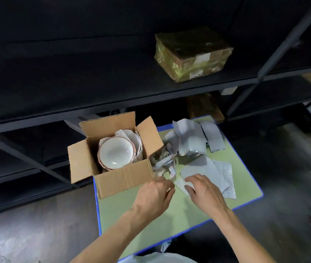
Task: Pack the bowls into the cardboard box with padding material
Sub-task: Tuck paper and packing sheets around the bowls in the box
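Observation:
An open cardboard box (124, 176) stands on the left of a small green table (169, 215). Inside it lie stacked white bowls (115, 153) with pinkish rims, and crumpled white padding (130, 135) is tucked behind them. Grey foam padding sheets (207, 168) lie spread to the right of the box. My right hand (205, 192) rests on the nearest sheet, fingers curled over its edge. Close beside the box's front right corner is my left hand (155, 196), its fingers curled; what they hold is hidden.
More padding pieces (192, 137) pile at the table's far side. Dark metal shelving (113, 99) rises right behind the table, with a taped parcel (192, 54) on a shelf. Grey floor surrounds the table, which has a blue edge.

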`<move>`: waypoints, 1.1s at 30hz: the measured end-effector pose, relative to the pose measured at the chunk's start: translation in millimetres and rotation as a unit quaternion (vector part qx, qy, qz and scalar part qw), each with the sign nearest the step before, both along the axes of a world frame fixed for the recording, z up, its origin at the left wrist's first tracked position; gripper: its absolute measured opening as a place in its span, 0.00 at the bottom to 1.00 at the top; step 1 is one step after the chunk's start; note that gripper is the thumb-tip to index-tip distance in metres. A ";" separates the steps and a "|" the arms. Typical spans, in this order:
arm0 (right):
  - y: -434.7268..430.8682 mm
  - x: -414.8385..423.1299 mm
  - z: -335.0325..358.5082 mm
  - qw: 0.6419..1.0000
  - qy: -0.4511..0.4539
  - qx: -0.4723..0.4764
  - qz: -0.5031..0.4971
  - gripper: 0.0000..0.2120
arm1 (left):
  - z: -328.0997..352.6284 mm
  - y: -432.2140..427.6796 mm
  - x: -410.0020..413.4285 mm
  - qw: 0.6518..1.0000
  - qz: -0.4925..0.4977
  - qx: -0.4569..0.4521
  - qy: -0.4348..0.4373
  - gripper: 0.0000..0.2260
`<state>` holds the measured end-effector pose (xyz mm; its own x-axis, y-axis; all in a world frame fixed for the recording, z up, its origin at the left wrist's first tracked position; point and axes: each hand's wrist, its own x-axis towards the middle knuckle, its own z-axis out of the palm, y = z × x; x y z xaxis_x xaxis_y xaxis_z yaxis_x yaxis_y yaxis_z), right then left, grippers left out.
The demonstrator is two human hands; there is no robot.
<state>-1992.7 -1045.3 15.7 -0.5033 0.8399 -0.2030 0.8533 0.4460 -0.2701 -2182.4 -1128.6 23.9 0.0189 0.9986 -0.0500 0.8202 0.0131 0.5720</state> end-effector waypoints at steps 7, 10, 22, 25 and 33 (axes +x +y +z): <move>28.6 75.2 -26.2 0.991 -0.068 -0.081 -0.078 0.21 | -25.0 45.6 44.1 0.993 -0.045 -0.099 0.053 0.16; 45.4 99.9 -32.6 0.987 -0.065 -0.096 -0.111 0.24 | -34.2 67.6 62.3 0.989 -0.038 -0.125 0.076 0.18; 88.5 118.7 -68.0 0.983 -0.040 -0.104 -0.148 0.31 | -62.5 89.9 118.6 0.965 -0.025 -0.244 0.088 0.21; 88.9 115.1 -67.8 0.980 0.006 -0.106 -0.168 0.22 | -61.0 88.7 118.0 0.967 -0.014 -0.245 0.070 0.22; 111.4 134.3 -31.9 0.961 0.079 -0.187 -0.186 0.12 | -45.2 93.4 105.0 0.981 0.070 -0.173 0.050 0.21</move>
<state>-1858.4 -933.9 -16.2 -0.2323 0.8506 -0.4718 0.8696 -0.0357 -0.4925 -2077.4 -1035.2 -21.3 -0.1405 0.9138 -0.3810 0.8485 0.3095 0.4293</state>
